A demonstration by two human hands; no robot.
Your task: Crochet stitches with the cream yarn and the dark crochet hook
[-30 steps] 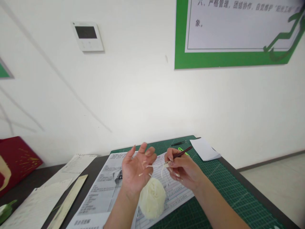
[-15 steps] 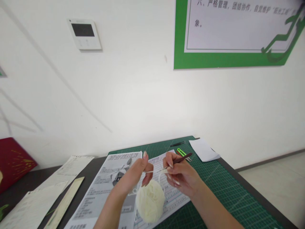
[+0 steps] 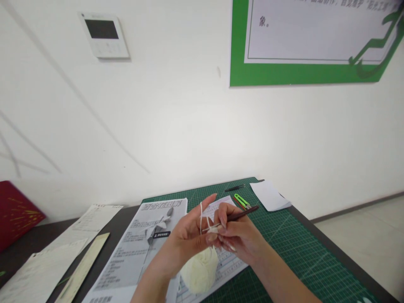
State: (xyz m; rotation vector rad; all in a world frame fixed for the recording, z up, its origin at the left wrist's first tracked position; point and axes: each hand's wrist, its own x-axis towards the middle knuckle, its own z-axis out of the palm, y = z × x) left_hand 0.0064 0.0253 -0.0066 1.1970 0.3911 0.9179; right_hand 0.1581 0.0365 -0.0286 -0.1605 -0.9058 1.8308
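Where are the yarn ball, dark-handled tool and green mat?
Yarn ball (image 3: 200,272), head view: middle of its visible side.
Dark-handled tool (image 3: 243,213), head view: its handle.
Green mat (image 3: 301,248), head view: bare grid surface.
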